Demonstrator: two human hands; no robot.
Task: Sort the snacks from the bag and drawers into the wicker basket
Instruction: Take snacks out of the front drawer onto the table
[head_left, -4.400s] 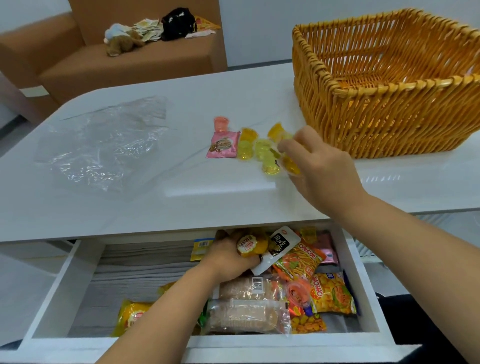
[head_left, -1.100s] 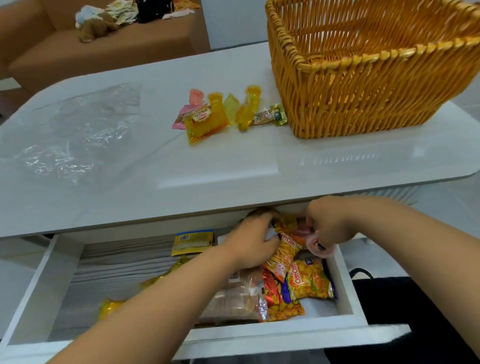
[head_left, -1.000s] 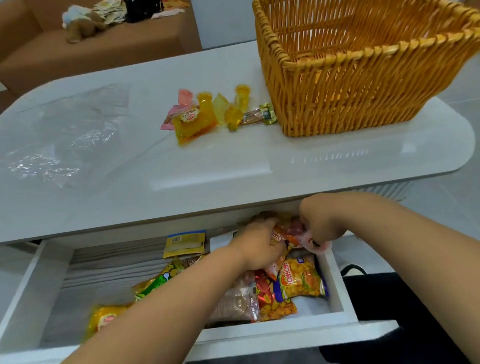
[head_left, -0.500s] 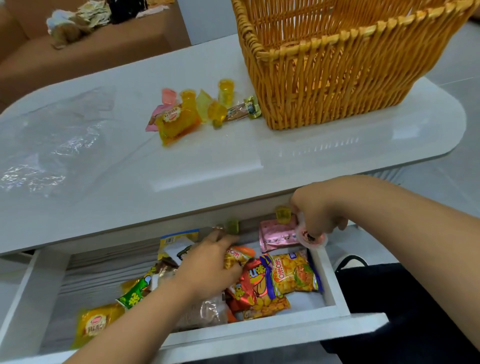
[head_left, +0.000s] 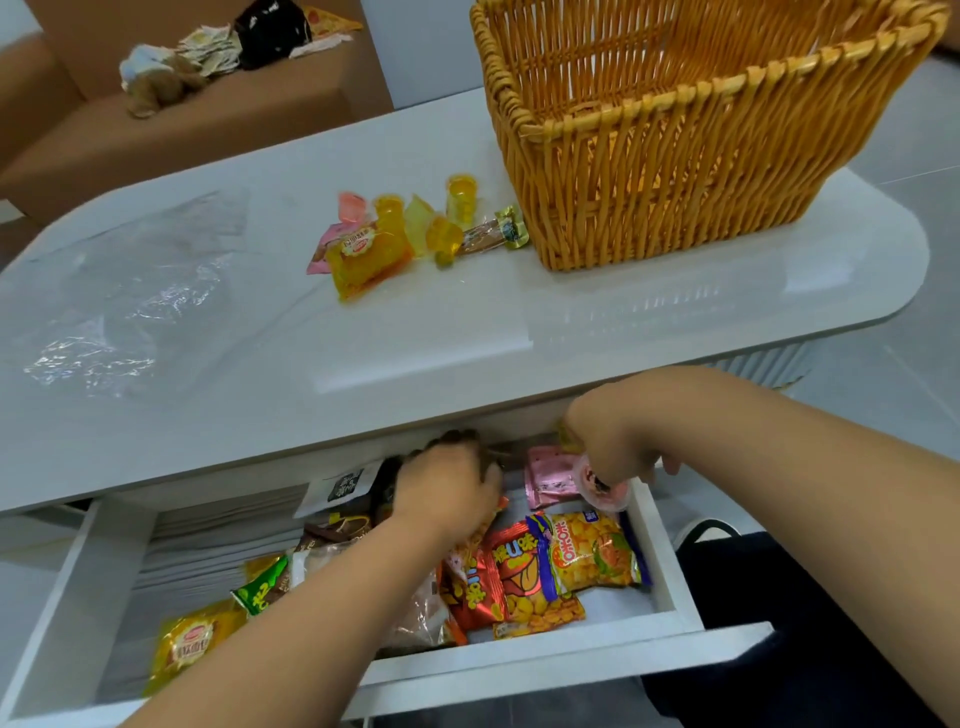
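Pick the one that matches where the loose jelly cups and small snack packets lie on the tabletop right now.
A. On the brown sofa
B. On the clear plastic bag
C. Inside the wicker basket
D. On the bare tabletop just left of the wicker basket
D. The jelly cups and small packets lie in a cluster on the white tabletop, beside the wicker basket's left wall, apart from the clear plastic bag.

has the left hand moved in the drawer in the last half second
Yes. The left hand went from the drawer's middle back toward the table edge.
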